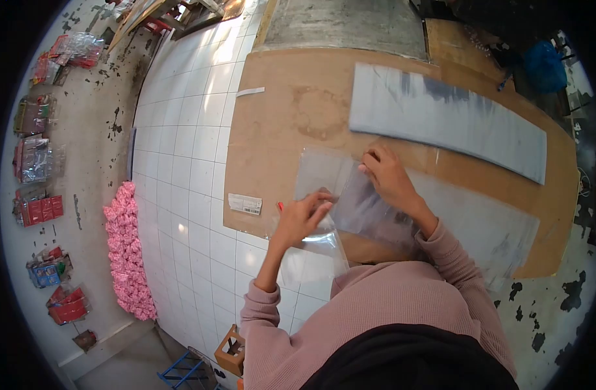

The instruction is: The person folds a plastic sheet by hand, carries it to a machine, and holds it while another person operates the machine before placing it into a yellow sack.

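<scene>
Clear plastic sheets point(320, 170) lie over the brown cardboard point(272, 130) in front of me. My left hand point(302, 220) is at the near left part of the plastic, its fingers bent against it. A small red thing point(280, 207) shows beside that hand. My right hand point(385, 174) pinches the far edge of the plastic, thumb and fingers together. A loose piece of clear plastic point(314, 257) hangs below my left hand, over the cardboard's near edge. More clear sheets point(480, 218) lie to the right, under my right forearm.
A long grey-white board point(447, 120) lies at the back right of the cardboard. A labelled packet point(244, 203) and a white strip point(250, 91) are on its left side. Pink bundles point(127, 253) stand beyond the white tiles point(187, 156). Packets point(35, 159) hang on the left wall.
</scene>
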`<state>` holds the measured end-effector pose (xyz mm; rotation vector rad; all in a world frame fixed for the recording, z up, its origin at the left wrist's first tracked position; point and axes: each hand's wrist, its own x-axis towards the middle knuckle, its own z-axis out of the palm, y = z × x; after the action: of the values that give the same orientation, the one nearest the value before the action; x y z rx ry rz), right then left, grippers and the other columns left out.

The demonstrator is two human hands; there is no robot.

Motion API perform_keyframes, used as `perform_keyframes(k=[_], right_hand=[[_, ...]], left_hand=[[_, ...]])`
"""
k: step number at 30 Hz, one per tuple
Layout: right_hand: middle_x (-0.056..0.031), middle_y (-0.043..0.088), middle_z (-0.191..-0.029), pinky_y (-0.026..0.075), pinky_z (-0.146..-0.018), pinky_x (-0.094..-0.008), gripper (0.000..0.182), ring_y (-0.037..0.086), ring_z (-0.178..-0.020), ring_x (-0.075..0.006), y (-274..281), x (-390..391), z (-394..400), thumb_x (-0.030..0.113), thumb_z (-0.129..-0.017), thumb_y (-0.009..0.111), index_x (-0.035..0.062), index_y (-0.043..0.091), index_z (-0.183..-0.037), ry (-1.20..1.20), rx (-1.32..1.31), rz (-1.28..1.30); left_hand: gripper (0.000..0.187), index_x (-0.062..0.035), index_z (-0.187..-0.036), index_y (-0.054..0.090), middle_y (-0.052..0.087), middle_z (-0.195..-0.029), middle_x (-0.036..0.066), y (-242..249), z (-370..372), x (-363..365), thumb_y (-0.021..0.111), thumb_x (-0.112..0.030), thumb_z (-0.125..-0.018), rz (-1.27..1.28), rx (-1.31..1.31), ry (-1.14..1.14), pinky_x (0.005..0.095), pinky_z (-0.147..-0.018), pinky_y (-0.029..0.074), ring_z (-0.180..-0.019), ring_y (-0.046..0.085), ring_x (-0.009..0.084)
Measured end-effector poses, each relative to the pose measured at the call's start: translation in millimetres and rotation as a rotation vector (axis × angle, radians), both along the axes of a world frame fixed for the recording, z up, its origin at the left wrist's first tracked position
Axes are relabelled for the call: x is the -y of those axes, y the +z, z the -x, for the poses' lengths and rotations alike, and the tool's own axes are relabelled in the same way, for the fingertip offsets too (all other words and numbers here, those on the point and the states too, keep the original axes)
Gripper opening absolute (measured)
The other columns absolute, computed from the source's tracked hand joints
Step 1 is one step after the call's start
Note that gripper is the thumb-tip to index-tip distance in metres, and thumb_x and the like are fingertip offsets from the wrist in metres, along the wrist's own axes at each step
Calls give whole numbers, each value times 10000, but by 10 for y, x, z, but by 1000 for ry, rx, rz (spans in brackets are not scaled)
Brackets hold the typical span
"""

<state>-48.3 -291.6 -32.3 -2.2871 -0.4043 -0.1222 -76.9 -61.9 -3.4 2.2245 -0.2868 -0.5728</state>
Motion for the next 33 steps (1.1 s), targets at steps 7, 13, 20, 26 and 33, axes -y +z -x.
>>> perform_keyframes(k=[7, 13, 20, 26, 33], right_hand=[[-140, 474, -962, 373, -826, -367, 345, 444, -947, -297, 213, 117, 166, 105, -677, 665, 28, 524, -983, 109, -337, -57], [-124, 473, -958, 365, -823, -370, 338, 434, -962, -284, 231, 249, 359, 118, -664, 671, 46, 533, -964, 102, -296, 76], [-119, 471, -944, 358, -789, -374, 284, 437, -946, -275, 232, 118, 512, 135, -661, 676, 52, 535, -893, -40, -154, 166], [-110, 476, -965, 362, -779, -371, 320, 445, -943, -278, 214, 188, 489, 111, -655, 671, 53, 516, -929, 36, -256, 216], [-155, 537, -837, 414, -642, -382, 231, 520, -804, -335, 290, 282, 520, 92, -678, 630, 31, 501, -860, 175, -359, 95]], left_hand=[[210, -64, -932, 596, 601, -878, 121, -140, 23, 111, 542, -237, -825, 98, 73, -350, 302, -609, 452, -704, 583, 271], [336, -126, -1060, 503, 612, -795, 91, -59, -112, 241, 599, -292, -784, -133, 191, -262, 341, -575, 455, -674, 594, 283], [562, -159, -1162, 388, 619, -783, 108, -118, -120, 307, 653, -375, -716, -242, 279, -233, 358, -520, 458, -656, 603, 285], [481, -133, -1022, 482, 605, -754, 87, -33, -152, 430, 670, -400, -669, -411, 342, -302, 339, -502, 447, -616, 593, 262], [327, -105, -877, 504, 563, -842, 48, 50, -102, 579, 656, -320, -683, -256, 700, -417, 283, -524, 433, -696, 578, 200]])
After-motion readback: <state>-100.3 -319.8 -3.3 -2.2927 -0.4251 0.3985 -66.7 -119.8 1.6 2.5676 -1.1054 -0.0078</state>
